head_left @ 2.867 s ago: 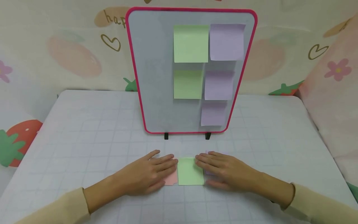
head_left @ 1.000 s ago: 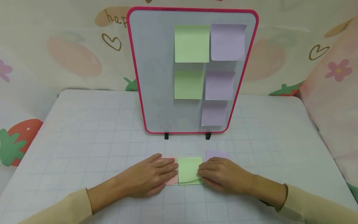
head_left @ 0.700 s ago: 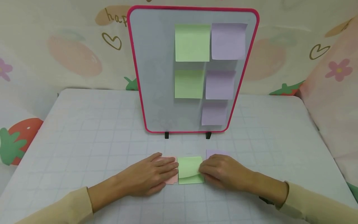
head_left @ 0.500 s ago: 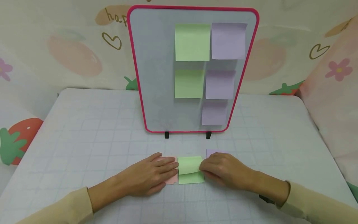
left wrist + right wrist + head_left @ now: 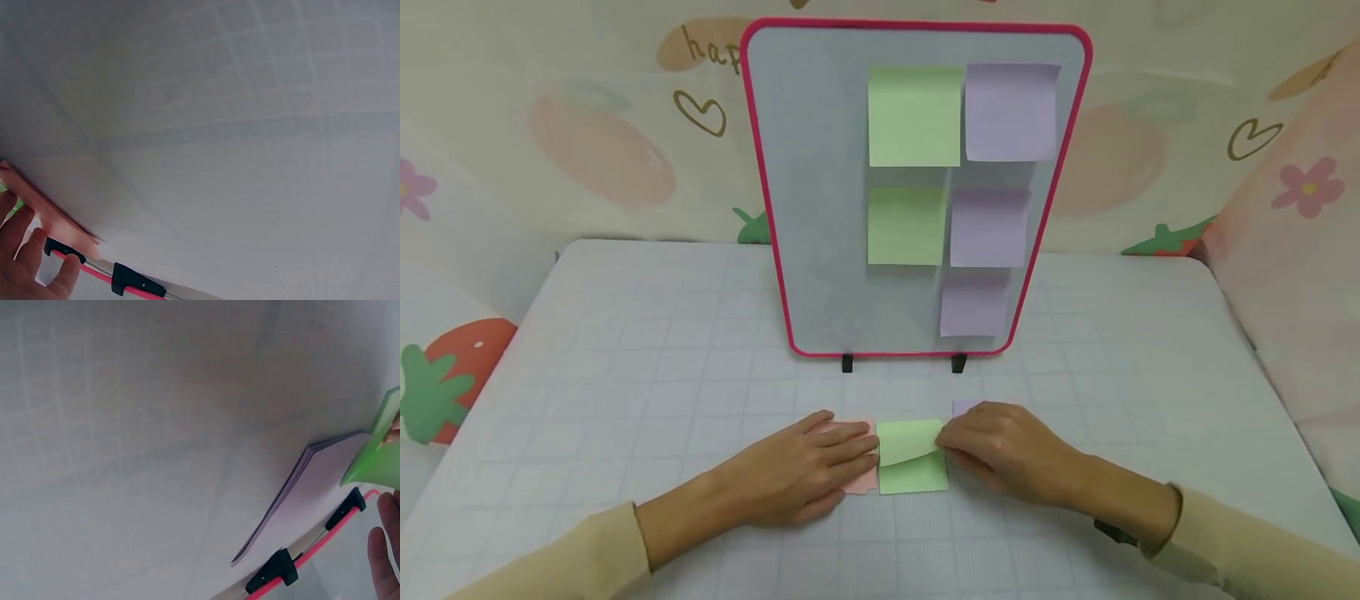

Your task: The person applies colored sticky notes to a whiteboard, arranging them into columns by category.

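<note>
Right hand (image 5: 1000, 446) pinching green note (image 5: 910, 446) corner, left hand (image 5: 797, 475) flat on pink pad (image 5: 857, 479)

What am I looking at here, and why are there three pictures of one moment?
There is no machine: a person in cream sleeves works with bare hands and wears three cameras. The large picture comes from the head camera; the two grey ones come from the wrists, looking low across the table.

A pink-framed board stands on the table, with two green and three purple notes stuck on it. In front lie three pads of notes. The left hand rests flat on the pink pad. The right hand pinches the top green note, peeled up off the green pad. The purple pad lies mostly hidden behind that hand.
</note>
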{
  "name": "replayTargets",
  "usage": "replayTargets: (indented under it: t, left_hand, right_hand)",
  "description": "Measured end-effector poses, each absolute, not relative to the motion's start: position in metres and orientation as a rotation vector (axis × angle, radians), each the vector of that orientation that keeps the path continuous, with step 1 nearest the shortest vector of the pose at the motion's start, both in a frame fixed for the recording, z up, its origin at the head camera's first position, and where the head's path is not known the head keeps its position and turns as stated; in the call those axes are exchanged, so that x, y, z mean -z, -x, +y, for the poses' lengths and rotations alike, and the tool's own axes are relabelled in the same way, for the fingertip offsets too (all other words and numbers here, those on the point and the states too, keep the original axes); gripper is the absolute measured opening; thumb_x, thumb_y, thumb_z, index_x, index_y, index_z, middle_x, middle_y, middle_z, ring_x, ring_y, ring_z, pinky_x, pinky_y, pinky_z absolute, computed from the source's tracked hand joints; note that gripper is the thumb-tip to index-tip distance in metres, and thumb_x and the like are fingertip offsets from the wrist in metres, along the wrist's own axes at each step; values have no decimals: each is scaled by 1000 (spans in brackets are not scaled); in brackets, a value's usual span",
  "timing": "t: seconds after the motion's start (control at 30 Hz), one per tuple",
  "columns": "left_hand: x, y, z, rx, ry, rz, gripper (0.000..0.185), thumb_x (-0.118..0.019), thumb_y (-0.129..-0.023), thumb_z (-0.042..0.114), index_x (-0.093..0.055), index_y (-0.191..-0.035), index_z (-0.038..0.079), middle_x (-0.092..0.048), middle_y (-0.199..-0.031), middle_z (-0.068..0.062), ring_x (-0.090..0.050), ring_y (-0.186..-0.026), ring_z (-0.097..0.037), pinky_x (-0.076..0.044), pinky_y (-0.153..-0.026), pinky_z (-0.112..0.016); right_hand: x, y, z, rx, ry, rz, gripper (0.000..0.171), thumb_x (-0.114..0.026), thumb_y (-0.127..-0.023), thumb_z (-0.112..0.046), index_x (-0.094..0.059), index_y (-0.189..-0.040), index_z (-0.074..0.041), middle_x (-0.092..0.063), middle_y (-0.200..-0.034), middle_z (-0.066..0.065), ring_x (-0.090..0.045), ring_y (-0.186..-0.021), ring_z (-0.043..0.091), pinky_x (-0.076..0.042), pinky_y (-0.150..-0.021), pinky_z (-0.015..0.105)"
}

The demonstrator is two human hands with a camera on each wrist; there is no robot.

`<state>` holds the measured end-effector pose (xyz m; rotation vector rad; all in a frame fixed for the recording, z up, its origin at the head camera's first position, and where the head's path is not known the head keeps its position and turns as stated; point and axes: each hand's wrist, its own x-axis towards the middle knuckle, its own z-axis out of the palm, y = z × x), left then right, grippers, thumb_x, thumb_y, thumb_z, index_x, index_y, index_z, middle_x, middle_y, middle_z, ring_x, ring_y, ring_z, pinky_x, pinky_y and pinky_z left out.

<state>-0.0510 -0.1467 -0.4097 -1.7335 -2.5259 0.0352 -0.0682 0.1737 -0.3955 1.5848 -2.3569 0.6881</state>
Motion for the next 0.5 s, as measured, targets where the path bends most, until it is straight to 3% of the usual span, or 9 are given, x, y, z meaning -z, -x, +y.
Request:
replayTargets:
  t: [0.23, 0.5]
  left_hand:
    - [411, 51, -147, -31, 1732, -2530, 51, -54, -98, 34, -53, -145, 13, -51, -149, -2, -43, -140, -20, -41, -107, -47]
    - [411, 51, -146, -32, 1732, -2519, 51, -55, -98, 34, -54, -144, 13, -51, -148, -2, -43, -140, -20, -42, -106, -47]
  right_hand:
    - [390, 72, 173, -672, -1515, -2356, 22, -78, -74, 3, -71, -92, -8, -71, -85, -4, -66, -75, 10, -57, -75, 30]
    - [385, 86, 168, -703, -1469, -2274, 21, -79, -73, 6, -72, -90, -6, -73, -85, -2, -68, -74, 12, -58, -72, 31]
